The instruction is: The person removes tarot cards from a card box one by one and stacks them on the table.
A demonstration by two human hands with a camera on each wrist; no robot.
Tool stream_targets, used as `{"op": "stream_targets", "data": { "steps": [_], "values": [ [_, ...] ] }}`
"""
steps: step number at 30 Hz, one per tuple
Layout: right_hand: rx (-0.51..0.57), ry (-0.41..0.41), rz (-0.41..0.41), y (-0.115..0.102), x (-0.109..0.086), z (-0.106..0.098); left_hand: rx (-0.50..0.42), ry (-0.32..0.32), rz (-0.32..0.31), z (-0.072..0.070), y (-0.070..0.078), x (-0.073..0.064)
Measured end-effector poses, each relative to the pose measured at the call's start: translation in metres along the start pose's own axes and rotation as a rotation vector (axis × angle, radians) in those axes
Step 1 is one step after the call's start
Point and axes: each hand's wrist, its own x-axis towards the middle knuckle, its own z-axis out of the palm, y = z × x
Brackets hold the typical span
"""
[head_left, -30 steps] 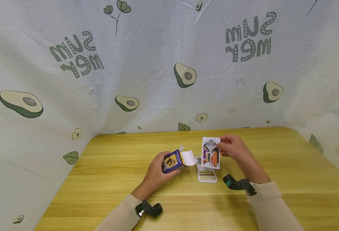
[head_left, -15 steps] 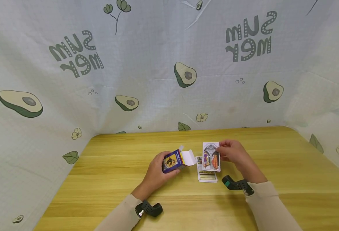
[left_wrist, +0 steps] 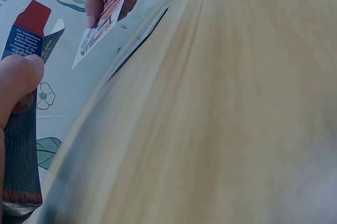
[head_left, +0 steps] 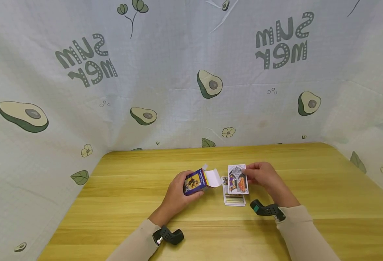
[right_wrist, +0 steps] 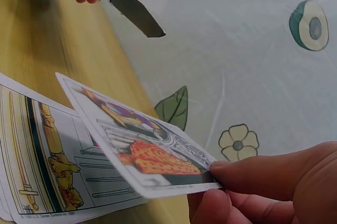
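Note:
My left hand (head_left: 175,194) grips a purple tarot card box (head_left: 194,182), its white flap (head_left: 213,178) folded open toward the right. In the left wrist view the thumb (left_wrist: 21,76) presses on the box side. My right hand (head_left: 262,175) pinches a tarot card (head_left: 238,180) by its right edge between thumb and fingers. That card is held face up and tilted, a little above a small pile of cards (head_left: 234,200) on the table. In the right wrist view the pile (right_wrist: 47,166) shows its yellow and grey picture; the held card covers part of it.
A wooden table (head_left: 129,203) lies under both hands. Behind it and at the sides hangs a pale cloth (head_left: 175,65) printed with avocados and lettering. Each wrist wears a black camera, such as the right one (head_left: 266,208).
My right hand has lowered the card and brought it nearer to me, closer over the pile. The left hand and the box have stayed in place.

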Motion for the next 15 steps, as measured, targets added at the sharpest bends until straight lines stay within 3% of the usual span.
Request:
{"op": "stream_targets", "data": {
  "steps": [15],
  "values": [
    [-0.063,-0.036,0.039,0.0090,0.0016,0.0075,-0.001,0.002,0.002,-0.0003,0.0005,0.0003]
  ]
}}
